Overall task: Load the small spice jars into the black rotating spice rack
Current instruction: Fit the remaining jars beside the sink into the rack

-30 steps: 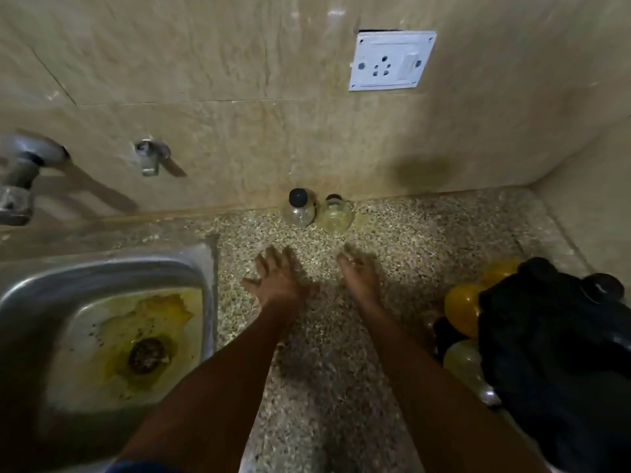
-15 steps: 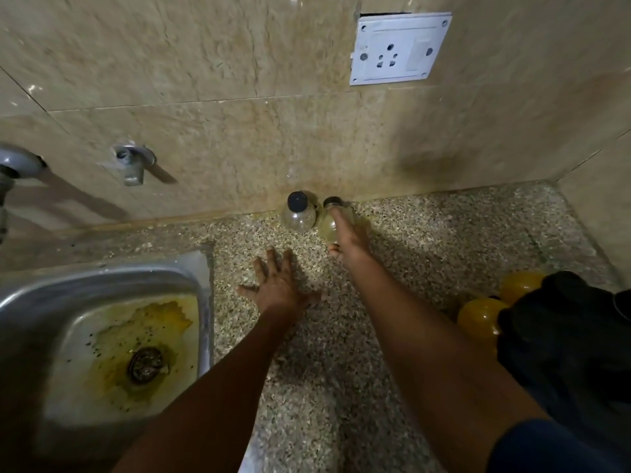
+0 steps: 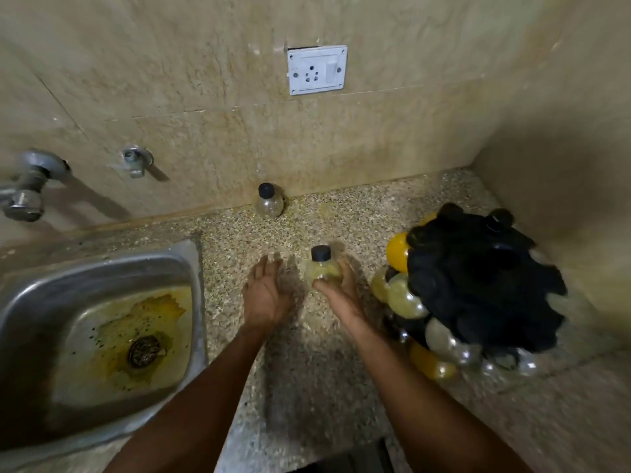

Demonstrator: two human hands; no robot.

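My right hand (image 3: 341, 290) grips a small round spice jar (image 3: 322, 271) with a black cap and pale yellowish contents, held above the speckled counter. My left hand (image 3: 264, 291) is just left of it, fingers spread, holding nothing. A second small jar (image 3: 269, 203) with a black cap stands against the back wall. The black rotating spice rack (image 3: 485, 278) sits at the right, with several round jars of yellow and pale contents in its lower slots.
A steel sink (image 3: 102, 268) with a stained basin takes up the left side. Two taps (image 3: 30, 186) stick out of the tiled wall above it. A white wall socket (image 3: 317, 70) is above the counter. A side wall closes off the right.
My right hand took the yellowish jar from beside the back wall and brought it toward me and the rack. One jar stays at the wall. My left hand shifted slightly right.
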